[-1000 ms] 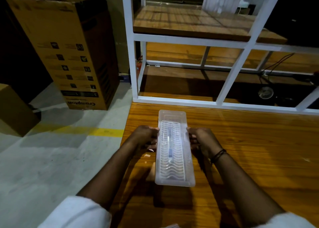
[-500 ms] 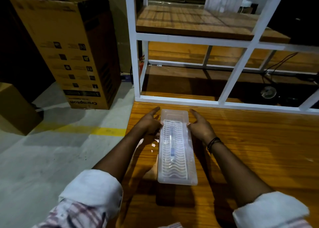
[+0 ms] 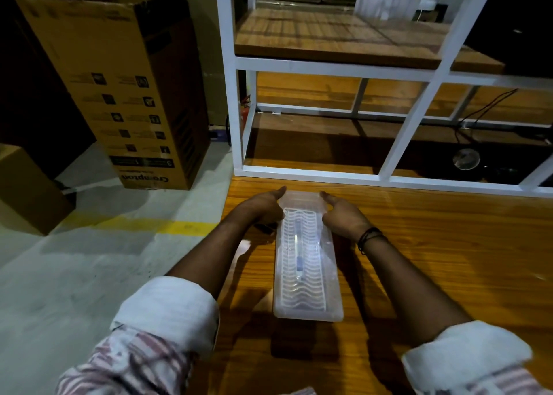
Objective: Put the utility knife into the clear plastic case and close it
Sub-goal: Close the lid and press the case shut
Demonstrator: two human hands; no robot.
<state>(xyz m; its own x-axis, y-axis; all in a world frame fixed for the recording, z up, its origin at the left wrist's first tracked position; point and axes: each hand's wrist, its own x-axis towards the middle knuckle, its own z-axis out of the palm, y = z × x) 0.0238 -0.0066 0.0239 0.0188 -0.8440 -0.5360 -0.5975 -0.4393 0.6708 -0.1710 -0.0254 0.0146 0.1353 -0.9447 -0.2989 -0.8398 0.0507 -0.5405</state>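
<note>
- One clear case point(image 3: 306, 263), lid down, one knife point(image 3: 298, 252) inside, on the table point(image 3: 434, 260).
- Left hand point(image 3: 263, 207) and right hand point(image 3: 344, 215) press its far end sides, thumbs out.
- Two boxes; big box point(image 3: 119, 89) reads "Crompton".

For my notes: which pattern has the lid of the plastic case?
Raised wavy white ridges across the lid, clearest in the head view.

We see a wooden desk point(image 3: 449, 245) at near right, with a white metal shelving frame point(image 3: 236, 95) standing on its far edge and holding a wooden shelf board point(image 3: 329, 35). At far left a tall cardboard box point(image 3: 119, 89) stands on the grey floor point(image 3: 59, 260), which a yellow line point(image 3: 143, 225) crosses. A smaller cardboard box point(image 3: 27, 188) sits at the left edge. Black cables point(image 3: 484, 110) run behind the frame.
</note>
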